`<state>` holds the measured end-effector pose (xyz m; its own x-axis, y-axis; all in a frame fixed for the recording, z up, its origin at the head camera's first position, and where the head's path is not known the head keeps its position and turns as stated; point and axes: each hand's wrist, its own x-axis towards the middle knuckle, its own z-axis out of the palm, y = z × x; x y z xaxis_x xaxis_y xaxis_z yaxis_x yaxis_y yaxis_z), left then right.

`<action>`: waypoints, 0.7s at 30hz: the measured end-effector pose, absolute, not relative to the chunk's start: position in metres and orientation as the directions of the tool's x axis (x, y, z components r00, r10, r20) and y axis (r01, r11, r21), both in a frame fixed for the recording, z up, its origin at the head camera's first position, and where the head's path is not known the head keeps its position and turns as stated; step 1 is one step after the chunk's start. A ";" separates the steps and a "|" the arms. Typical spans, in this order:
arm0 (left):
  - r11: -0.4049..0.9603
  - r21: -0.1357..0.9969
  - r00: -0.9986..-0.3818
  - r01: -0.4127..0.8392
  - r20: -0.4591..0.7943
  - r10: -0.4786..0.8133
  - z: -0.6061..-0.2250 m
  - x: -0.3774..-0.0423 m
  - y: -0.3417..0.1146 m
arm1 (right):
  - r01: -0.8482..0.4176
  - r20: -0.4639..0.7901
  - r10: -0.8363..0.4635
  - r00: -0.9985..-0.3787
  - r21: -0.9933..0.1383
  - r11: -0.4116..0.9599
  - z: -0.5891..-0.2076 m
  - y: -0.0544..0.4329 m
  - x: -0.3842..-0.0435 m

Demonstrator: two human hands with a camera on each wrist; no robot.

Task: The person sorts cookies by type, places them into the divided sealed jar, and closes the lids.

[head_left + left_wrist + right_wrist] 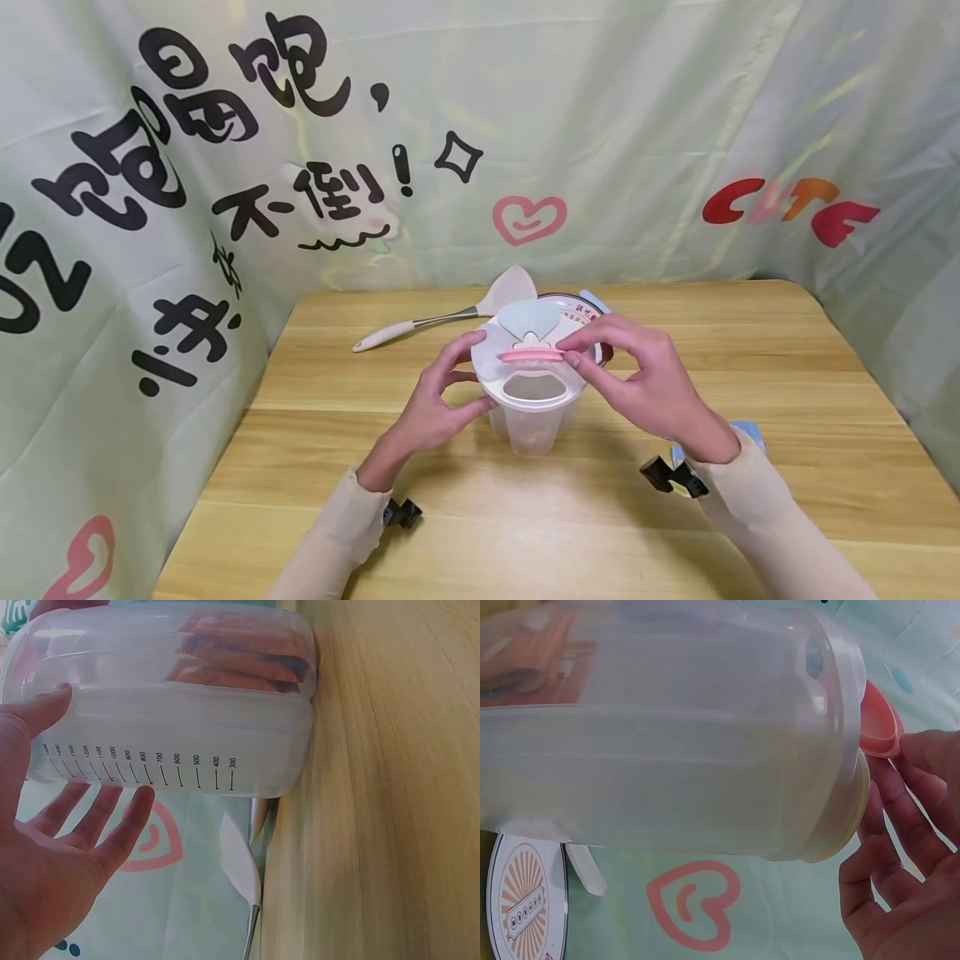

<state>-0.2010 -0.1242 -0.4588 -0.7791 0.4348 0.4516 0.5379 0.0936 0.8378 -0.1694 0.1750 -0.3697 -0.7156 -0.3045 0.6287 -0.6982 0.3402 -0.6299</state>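
Note:
A translucent storage container [534,432] stands upright on the table, its white lid [491,375] on top. Measuring marks run down its side, and orange-brown packets [240,664] show through the wall low inside. Two flaps on the lid are raised, one pink [531,356] and one light blue [528,315]; in front of the pink one an opening shows. My left hand [437,406] holds the container around its upper side, thumb and fingers spread apart. With thumb and fingertip, my right hand [648,371] pinches the edge of the pink flap.
A spatula [513,287] with a white handle lies behind the container to the left. Partly hidden behind the container is a round printed plate [573,307]. A blue packet [750,432] lies under my right wrist. Printed cloth [637,150] hangs around the table.

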 end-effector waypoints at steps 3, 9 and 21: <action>0.096 0.837 -0.780 0.539 0.452 0.433 -0.459 -0.201 -0.124 | -0.703 0.624 -0.322 -0.712 -0.632 0.328 -0.371 0.177 -0.165; 0.099 0.833 -0.778 0.545 0.458 0.430 -0.459 -0.201 -0.124 | -0.730 0.644 -0.344 -0.683 -0.610 0.308 -0.375 0.178 -0.159; 0.091 0.829 -0.771 0.552 0.466 0.434 -0.461 -0.202 -0.124 | -0.772 0.687 -0.355 -0.634 -0.537 0.341 -0.385 0.177 -0.149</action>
<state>-0.2022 -0.1240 -0.4608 -0.7710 0.4336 0.4664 0.5523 0.0906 0.8287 -0.1492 0.1773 -0.3851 -0.6344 -0.3545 0.6869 -0.7717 0.3411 -0.5367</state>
